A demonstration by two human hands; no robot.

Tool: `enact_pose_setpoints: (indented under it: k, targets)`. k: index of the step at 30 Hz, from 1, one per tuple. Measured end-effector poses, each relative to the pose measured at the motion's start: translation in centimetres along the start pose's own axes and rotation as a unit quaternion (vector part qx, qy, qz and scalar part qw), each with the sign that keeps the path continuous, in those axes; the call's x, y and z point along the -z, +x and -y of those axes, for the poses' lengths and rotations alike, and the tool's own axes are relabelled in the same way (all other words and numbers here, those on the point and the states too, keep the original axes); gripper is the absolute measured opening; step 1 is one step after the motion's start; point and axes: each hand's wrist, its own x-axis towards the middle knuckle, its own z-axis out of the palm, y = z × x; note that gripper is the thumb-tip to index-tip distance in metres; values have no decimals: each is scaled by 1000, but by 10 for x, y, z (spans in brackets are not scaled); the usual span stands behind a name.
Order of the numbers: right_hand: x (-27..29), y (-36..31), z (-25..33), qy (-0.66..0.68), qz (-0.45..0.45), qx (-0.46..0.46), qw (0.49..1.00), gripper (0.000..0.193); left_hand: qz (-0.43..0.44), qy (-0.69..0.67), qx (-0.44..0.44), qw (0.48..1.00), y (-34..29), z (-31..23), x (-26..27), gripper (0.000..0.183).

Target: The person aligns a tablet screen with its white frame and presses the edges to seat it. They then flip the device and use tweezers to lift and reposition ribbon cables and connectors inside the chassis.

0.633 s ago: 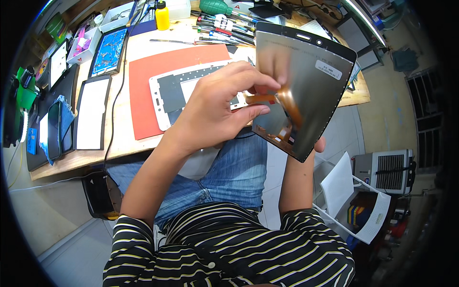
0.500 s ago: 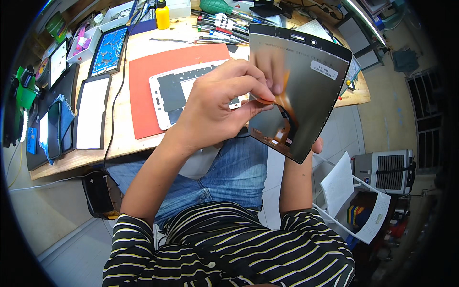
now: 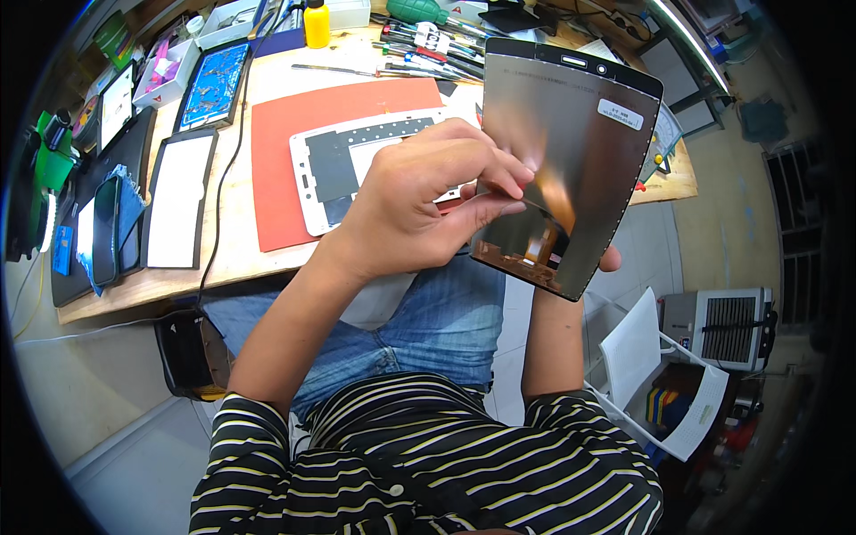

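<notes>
My left hand [image 3: 419, 196] pinches a thin, dark, curved strip [image 3: 547, 212], fingertips together; my right hand [image 3: 610, 259], mostly hidden, is behind the flat, glossy, black-rimmed screen panel [image 3: 593, 169], its grip unclear. Raised beside the pale wooden desk [image 3: 679, 182], the panel looks light, slick, brittle; I'd take its edges.

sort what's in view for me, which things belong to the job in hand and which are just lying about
Likely part of the job:
screen panel, held by the right hand
ribbon cable, seemingly pinched by the left hand
white frame
red mat under it

Apparently just lying about:
yellow bottle
slim tools
green blower
dark phone
</notes>
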Motion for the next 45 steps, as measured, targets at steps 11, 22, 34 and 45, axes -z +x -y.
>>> enact_pose_setpoints:
  k: [11,22,34,45]
  targets:
    - [-6,-9,45,-348,-95,-82,929,142,84,78,29,993,-44,-18,37,35]
    - [-15,4,100,-497,-54,-58,864,129,151,428,263,852,-82,8,127,148]
    - [-5,14,96,-467,-45,-44,882,133,38,323,135,936,-48,8,128,141]
    - [7,23,77,-364,-102,-2,926,122,-119,-71,71,988,5,37,73,155]
